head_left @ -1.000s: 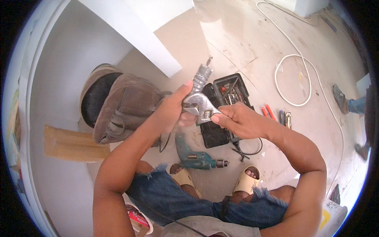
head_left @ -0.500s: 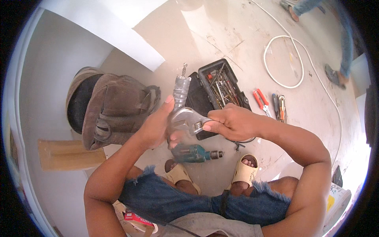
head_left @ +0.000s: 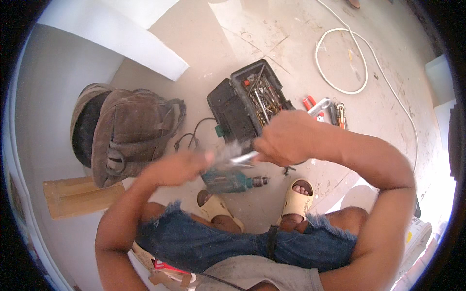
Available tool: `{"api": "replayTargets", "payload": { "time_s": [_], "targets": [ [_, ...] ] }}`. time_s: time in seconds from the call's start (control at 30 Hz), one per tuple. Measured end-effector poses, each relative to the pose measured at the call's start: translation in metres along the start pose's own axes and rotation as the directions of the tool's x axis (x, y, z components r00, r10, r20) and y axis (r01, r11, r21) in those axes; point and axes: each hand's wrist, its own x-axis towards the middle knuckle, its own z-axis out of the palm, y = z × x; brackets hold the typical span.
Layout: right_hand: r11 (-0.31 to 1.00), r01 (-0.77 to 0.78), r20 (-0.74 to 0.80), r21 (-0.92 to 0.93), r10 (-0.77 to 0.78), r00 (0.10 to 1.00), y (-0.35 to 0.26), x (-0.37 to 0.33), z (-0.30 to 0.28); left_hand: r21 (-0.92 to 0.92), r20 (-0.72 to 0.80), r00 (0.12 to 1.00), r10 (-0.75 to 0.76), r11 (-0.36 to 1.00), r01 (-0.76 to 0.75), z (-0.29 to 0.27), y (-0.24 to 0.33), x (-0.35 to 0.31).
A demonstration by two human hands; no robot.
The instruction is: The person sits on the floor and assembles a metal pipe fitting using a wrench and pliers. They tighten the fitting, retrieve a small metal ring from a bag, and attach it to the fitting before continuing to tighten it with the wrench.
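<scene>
1. The right hand [head_left: 286, 138] is wrapped firmly round a wrench [head_left: 319, 107]; its handle end pokes out beyond the hand, its other end points toward the left hand [head_left: 179, 167].
2. The left hand's fingertips meet or nearly meet a blurred grey piece [head_left: 229, 151]; I cannot tell whether they clamp it.
3. That piece is between the two hands, by the wrench's leading end; blur hides whether the wrench grips it.
4. The drill [head_left: 235, 182] lies on the floor, just below the gap between the hands, untouched, with no bit visible in it.
5. The toolbox [head_left: 232, 111] is open above that gap; the bag [head_left: 133, 126] sits up-left of the left hand.
6. Work on the piece seems underway: the wrench is in hand, but no finished result shows, and how much is left is unclear.
</scene>
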Motion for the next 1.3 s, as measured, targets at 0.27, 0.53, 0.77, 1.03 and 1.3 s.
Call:
{"api": "replayTargets", "payload": {
  "time_s": [0.27,0.53,0.77,1.03,1.3],
  "targets": [
    [0.888,-0.114,-0.073,0.445,0.163,0.984,0.067,-0.029,0.093,-0.614,-0.360,0.931,-0.063,0.767,-0.185,0.005,-0.053,0.029],
    [0.539,-0.430,-0.272,0.724,0.796,0.540,0.195,-0.036,0.253,-0.737,-0.597,0.801,0.051,0.359,-0.572,-0.009,0.024,0.034],
    [0.643,-0.717,-0.160,0.270,0.764,0.625,0.195,-0.019,0.237,-0.637,-0.674,0.738,-0.011,0.514,-0.575,0.005,0.035,0.024],
    [0.468,0.284,-0.435,0.837,0.252,0.865,0.017,0.027,0.012,-0.561,-0.723,0.684,-0.101,0.664,-0.495,0.027,0.068,0.006],
    [0.261,0.331,-0.384,0.907,0.186,0.904,-0.017,0.051,0.000,-0.456,-0.776,0.631,0.002,0.689,-0.563,0.032,0.063,0.017]
  ]
}}
